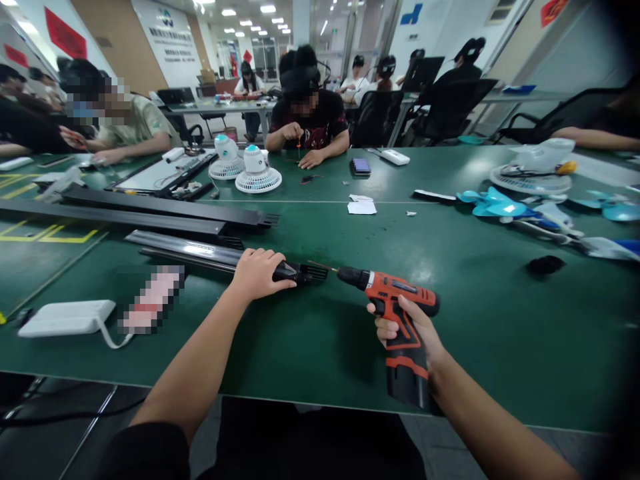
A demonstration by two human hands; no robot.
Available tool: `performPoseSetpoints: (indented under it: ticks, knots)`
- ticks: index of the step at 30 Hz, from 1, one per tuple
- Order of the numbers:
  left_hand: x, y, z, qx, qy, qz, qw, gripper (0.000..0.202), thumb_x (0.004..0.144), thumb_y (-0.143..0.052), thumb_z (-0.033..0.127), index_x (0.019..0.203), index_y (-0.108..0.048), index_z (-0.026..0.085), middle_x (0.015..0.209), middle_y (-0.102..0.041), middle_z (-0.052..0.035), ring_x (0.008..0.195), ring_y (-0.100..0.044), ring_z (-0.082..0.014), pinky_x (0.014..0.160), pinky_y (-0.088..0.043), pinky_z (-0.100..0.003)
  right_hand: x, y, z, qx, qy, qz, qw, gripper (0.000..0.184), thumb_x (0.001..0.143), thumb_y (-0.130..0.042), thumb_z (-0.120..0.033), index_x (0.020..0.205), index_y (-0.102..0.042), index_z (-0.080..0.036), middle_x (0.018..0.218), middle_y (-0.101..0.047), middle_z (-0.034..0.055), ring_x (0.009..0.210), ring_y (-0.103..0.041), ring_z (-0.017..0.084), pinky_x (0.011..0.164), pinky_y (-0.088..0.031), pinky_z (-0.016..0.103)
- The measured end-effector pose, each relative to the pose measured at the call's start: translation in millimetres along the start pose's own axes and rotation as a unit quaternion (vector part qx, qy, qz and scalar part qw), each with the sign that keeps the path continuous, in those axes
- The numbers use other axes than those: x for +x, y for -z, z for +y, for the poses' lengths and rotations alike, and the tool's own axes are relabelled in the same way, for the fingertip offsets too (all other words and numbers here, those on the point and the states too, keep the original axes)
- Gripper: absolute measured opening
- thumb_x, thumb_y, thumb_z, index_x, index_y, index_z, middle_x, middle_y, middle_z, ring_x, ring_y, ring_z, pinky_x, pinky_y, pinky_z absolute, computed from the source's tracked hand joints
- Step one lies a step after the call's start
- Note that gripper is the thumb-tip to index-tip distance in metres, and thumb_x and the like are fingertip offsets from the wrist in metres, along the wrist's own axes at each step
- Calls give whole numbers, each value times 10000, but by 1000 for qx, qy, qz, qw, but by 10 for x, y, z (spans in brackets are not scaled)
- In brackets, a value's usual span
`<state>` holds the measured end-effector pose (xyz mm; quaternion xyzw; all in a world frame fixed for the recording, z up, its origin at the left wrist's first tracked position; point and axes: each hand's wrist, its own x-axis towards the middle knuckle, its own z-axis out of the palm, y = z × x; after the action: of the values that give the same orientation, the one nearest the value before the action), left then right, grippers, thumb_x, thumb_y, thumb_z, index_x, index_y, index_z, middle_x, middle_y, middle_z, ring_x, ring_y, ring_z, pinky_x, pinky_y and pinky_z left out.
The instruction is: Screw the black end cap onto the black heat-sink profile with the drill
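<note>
My left hand (261,273) is wrapped over a long black profile (195,252) near its right end, pressing it on the green table (320,340). Slotted prongs (314,272) stick out of that end, to the right of my fingers. In my right hand (413,327) is a red and black cordless drill (400,290), gripped by its handle with a finger at the trigger. The drill points left, and its thin bit reaches the area of the prongs; whether it touches them I cannot tell.
More long black profiles (130,213) lie behind, at the left. A white power bank (67,318) is cabled to a blurred phone. White fans (257,172), paper scraps (361,205) and blue fan blades (493,202) lie farther off. A person (306,113) works across the table.
</note>
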<state>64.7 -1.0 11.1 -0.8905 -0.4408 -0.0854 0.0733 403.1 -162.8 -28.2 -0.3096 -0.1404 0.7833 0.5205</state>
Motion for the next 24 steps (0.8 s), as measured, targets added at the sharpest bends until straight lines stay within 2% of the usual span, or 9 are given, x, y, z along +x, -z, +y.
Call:
performPoseSetpoints:
  ticks: [6, 11, 17, 24]
  knots:
    - [-26, -3, -77, 4, 8, 1, 1000, 655, 873, -607, 826, 1138, -682, 231, 1054, -734, -78, 994, -652, -305, 906, -378, -437, 15, 51, 83, -24, -27, -20, 999, 403, 857, -788, -518, 995, -765, -140, 586, -579, -7, 499, -457, 94, 486, -471, 205]
    - [-25, -16, -86, 6, 7, 0, 1000, 666, 873, -598, 831, 1152, -679, 232, 1067, -738, -74, 993, -649, -304, 906, -383, -442, 12, 67, 73, -31, -63, -17, 997, 423, 807, -821, -467, 1006, -761, -99, 543, -534, -25, 503, -469, 91, 489, -445, 190]
    - [-30, -21, -87, 7, 5, 7, 1000, 674, 869, -591, 840, 1150, -681, 235, 1053, -742, -89, 987, -653, -310, 898, -388, -440, 3, 2, 75, -58, -56, -25, 996, 339, 819, -784, -447, 955, -757, -138, 535, -526, -29, 497, -462, 101, 495, -437, 204]
    - [-35, -18, -83, 8, 3, 12, 1000, 656, 870, -594, 835, 1149, -677, 247, 1058, -744, -83, 988, -653, -300, 905, -392, -434, 7, -31, 73, -69, -62, -32, 995, 366, 800, -796, -461, 950, -775, -128, 529, -523, -24, 500, -453, 100, 500, -418, 204]
